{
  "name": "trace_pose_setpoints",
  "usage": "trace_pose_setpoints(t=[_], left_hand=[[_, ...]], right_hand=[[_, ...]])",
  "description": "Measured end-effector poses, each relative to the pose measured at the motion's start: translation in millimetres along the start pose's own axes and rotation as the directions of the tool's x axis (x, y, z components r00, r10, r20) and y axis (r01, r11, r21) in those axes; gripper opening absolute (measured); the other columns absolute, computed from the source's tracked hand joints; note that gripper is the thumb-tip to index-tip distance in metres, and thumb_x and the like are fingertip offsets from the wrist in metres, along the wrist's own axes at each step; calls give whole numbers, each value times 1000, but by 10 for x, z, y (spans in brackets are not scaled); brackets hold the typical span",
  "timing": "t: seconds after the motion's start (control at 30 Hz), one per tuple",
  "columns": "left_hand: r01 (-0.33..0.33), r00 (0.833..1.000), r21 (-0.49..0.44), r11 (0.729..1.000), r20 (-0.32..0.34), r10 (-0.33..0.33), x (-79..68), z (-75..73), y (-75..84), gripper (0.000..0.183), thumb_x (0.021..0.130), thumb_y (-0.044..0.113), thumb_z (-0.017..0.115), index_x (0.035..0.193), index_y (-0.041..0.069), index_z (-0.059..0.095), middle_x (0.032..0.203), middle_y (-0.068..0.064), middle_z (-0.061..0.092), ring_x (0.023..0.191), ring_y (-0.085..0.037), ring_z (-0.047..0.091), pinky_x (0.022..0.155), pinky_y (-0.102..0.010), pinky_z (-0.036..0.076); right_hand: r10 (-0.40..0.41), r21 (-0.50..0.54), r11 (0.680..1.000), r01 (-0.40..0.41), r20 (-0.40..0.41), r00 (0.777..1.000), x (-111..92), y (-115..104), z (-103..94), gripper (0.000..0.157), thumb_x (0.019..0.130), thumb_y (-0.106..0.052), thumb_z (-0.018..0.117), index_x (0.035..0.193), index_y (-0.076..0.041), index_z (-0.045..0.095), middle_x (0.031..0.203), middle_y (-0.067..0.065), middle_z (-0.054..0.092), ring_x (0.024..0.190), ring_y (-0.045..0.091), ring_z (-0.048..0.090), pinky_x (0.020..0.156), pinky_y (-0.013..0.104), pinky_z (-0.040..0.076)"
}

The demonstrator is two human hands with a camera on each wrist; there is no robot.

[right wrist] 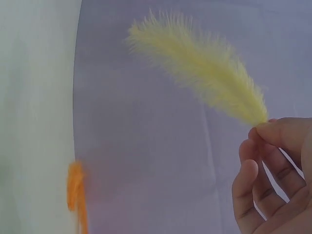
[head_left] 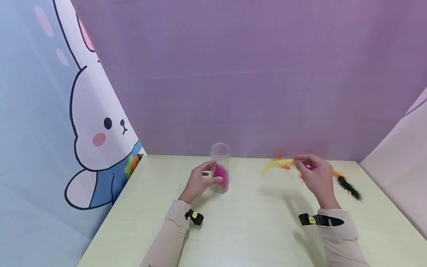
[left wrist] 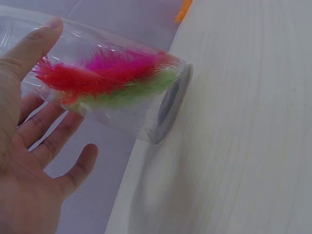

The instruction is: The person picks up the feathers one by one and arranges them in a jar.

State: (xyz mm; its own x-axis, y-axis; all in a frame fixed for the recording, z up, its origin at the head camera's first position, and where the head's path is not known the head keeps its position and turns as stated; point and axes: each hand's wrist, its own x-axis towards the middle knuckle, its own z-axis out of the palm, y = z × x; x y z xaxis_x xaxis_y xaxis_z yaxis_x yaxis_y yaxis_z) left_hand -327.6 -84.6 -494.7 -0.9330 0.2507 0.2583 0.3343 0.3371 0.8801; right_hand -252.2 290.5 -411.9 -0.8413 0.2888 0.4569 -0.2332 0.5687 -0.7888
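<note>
A clear jar (head_left: 220, 151) stands upright near the back of the table. My left hand (head_left: 197, 181) holds its side, thumb in front and fingers around behind. Inside the jar, the left wrist view shows a red feather (left wrist: 73, 82), a magenta feather (left wrist: 129, 61) and a green feather (left wrist: 131, 95). Over the table to the right, my right hand (head_left: 315, 180) pinches a yellow feather (right wrist: 204, 70) by one end between thumb and fingertips. The feather's free end points left, toward the jar. Behind this hand lie more feathers, partly hidden by it.
An orange feather (head_left: 285, 167) and a black feather (head_left: 348, 187) show on either side of the right hand. Pale wood tabletop (head_left: 240, 230) spreads in front. A purple cloth (head_left: 233, 92) hangs along the back edge, and a rabbit-print cloth (head_left: 40, 141) on the left.
</note>
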Motion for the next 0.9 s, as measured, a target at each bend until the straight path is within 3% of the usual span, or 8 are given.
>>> trace_pose_setpoints(t=[0.27,0.47,0.67,0.9], left_hand=[[-7,1000,-1,1000,-11,7,9,-4,-11,68,80,30,88,141,16,61,134,-7,68,123,-27,62,103,-48,54],[-14,1000,-9,1000,-8,14,3,2,0,68,80,28,89,141,15,61,134,-8,68,123,-27,63,102,-49,54],[-13,1000,-11,1000,-3,13,-5,-13,6,68,81,26,88,141,10,60,134,-10,68,123,-29,62,103,-51,54],[-14,1000,-11,1000,-13,14,-4,-30,8,66,80,25,88,140,13,62,133,-8,69,122,-27,63,103,-50,54]], right_hand=[[-85,34,996,86,-13,996,49,-242,161,10,92,-14,75,101,-9,79,86,-22,69,74,-1,63,60,14,51],[-145,66,987,147,-29,989,104,-472,239,9,93,-14,74,101,-11,78,91,-14,71,76,0,64,64,13,53],[-226,119,965,232,-62,972,167,-688,333,9,94,-12,73,101,-8,77,93,6,73,75,4,64,67,11,54],[-273,191,936,296,-140,952,232,-905,409,9,93,-9,73,100,-8,78,85,5,70,73,4,64,67,12,53]])
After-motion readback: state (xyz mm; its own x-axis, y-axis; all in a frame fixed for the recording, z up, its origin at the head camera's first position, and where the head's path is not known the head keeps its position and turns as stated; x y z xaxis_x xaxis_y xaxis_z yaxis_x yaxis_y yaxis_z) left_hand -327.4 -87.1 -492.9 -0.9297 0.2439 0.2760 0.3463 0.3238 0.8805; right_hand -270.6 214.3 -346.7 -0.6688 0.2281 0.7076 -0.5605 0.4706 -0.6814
